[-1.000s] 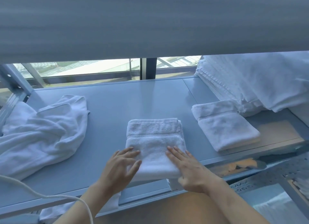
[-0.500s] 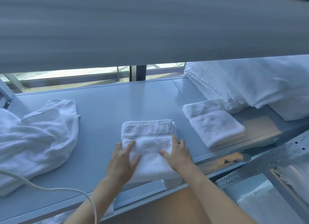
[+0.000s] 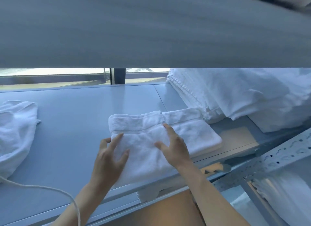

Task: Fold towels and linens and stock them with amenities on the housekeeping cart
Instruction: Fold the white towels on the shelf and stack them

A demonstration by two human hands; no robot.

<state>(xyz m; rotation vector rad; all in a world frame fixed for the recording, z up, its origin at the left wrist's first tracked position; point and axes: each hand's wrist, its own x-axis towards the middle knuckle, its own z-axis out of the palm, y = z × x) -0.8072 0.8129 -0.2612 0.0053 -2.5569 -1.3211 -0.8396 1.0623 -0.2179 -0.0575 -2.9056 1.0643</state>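
A crumpled white terry cloth point(image 3: 15, 133) lies at the left of the grey metal shelf point(image 3: 75, 118). The left hand point(image 3: 109, 160) rests spread fingers point(image 3: 116, 139) flat on the folded white terry towel point(image 3: 144, 141) at mid-shelf. The right hand point(image 3: 175, 148) presses it likewise, fingers straight. Touching it rightward lies a second folded white towel point(image 3: 198, 134), then a stack of white linens point(image 3: 235, 97).

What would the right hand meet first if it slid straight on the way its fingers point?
Likely the banded far fold of the folded towel under it. The right hand points away and slightly left. Past the towel, only bare shelf shows.
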